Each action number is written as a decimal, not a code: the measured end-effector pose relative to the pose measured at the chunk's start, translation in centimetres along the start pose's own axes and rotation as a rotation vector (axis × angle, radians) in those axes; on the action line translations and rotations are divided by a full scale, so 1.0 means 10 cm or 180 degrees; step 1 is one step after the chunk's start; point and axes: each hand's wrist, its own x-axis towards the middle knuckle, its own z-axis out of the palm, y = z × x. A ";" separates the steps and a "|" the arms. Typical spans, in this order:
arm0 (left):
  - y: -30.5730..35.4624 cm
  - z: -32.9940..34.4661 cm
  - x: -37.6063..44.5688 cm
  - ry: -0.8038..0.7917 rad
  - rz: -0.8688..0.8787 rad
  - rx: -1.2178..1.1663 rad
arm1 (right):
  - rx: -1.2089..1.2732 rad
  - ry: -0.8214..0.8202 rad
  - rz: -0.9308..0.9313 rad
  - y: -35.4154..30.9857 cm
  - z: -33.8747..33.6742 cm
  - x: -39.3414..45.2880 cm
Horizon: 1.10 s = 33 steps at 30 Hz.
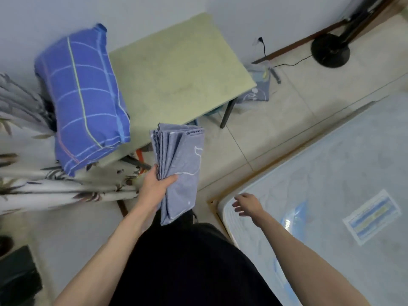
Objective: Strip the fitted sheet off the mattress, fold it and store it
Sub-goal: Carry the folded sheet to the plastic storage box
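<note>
The fitted sheet [178, 166] is a grey-blue cloth folded into a long narrow stack with white line drawings on it. My left hand [156, 184] grips it near its middle, thumb across the front, and holds it in the air in front of the pale green table [176, 71]. My right hand [247, 204] holds nothing; its fingers are spread and relaxed above the near corner of the bare mattress [331, 173], which lies at the right with a printed label on it.
A blue checked pillow [86, 100] sits on the table's left end. A white leaf-print cloth [44, 184] hangs at the left. A grey-blue bundle [258, 85] lies on the tiled floor behind the table. A black fan base [330, 50] stands by the wall.
</note>
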 end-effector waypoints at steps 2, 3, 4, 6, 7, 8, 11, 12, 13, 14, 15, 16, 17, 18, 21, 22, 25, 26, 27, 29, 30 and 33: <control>0.34 0.10 0.38 -0.0200 -0.0019 0.0014 | 0.0211 0.0046 -0.0283 -0.64 -0.06 0.12; 0.49 0.19 0.58 -0.0295 -0.0011 0.0067 | 0.0314 0.0099 -0.0399 -0.92 -0.10 0.20; 0.62 0.29 0.79 -0.0400 -0.0003 0.0110 | 0.0389 0.0157 -0.0498 -1.15 -0.15 0.31; 0.85 0.56 1.26 -0.0560 -0.0032 0.0098 | 0.0478 0.0280 -0.0560 -1.53 -0.29 0.55; 0.96 0.71 1.47 -0.0629 -0.0073 0.0118 | 0.0511 0.0350 -0.0495 -1.66 -0.39 0.65; 1.08 0.87 1.68 -0.0705 -0.0096 0.0157 | 0.0547 0.0421 -0.0393 -1.73 -0.48 0.73; 1.45 1.38 2.18 -0.0980 -0.0126 0.0256 | 0.0424 0.0410 0.0067 -1.69 -0.84 0.93; 1.58 1.55 2.29 -0.1077 -0.0159 0.0261 | 0.0362 0.0391 0.0281 -1.62 -0.99 0.94; 1.70 1.73 2.40 -0.1180 -0.0175 0.0276 | 0.0371 0.0419 0.0437 -1.54 -1.14 0.96; 1.82 1.92 2.51 -0.1283 -0.0189 0.0317 | 0.0483 0.0474 0.0552 -1.45 -1.29 0.97; 1.95 2.11 2.61 -0.1372 -0.0209 0.0343 | 0.0659 0.0539 0.0645 -1.37 -1.44 0.98; 2.06 2.32 2.70 -0.1443 -0.0235 0.0356 | 0.0821 0.0614 0.0741 -1.30 -1.61 0.99; 2.17 2.54 2.78 -0.1498 -0.0263 0.0373 | 0.0913 0.0677 0.0832 -1.24 -1.78 1.00; 2.25 2.77 2.87 -0.1544 -0.0292 0.0391 | 0.0961 0.0709 0.0927 -1.18 -1.95 1.02; 2.39 3.48 3.14 -0.1631 -0.0373 0.0380 | 0.1067 0.0701 0.1213 -0.97 -2.44 1.26; 2.41 3.72 3.24 -0.1639 -0.0411 0.0353 | 0.1072 0.0661 0.1284 -0.94 -2.63 1.37; 2.44 4.40 3.50 -0.1508 -0.0537 0.0202 | 0.0961 0.0503 0.1313 -1.00 -3.24 1.77; 2.46 4.61 3.57 -0.1438 -0.0601 0.0131 | 0.0930 0.0518 0.1232 -1.10 -3.46 1.89; 2.48 4.80 3.63 -0.1368 -0.0687 0.0052 | 0.0926 0.0572 0.1095 -1.24 -3.69 2.00; 2.57 5.13 3.71 -0.1247 -0.0910 -0.0197 | 0.0970 0.0532 0.0712 -1.62 -4.18 2.22; 2.62 5.29 3.75 -0.1225 -0.1046 -0.0340 | 0.1098 0.0407 0.0554 -1.85 -4.43 2.33; 2.83 5.65 3.90 -0.1068 -0.1454 -0.0759 | 0.1407 -0.0035 0.0151 -2.63 -5.13 2.66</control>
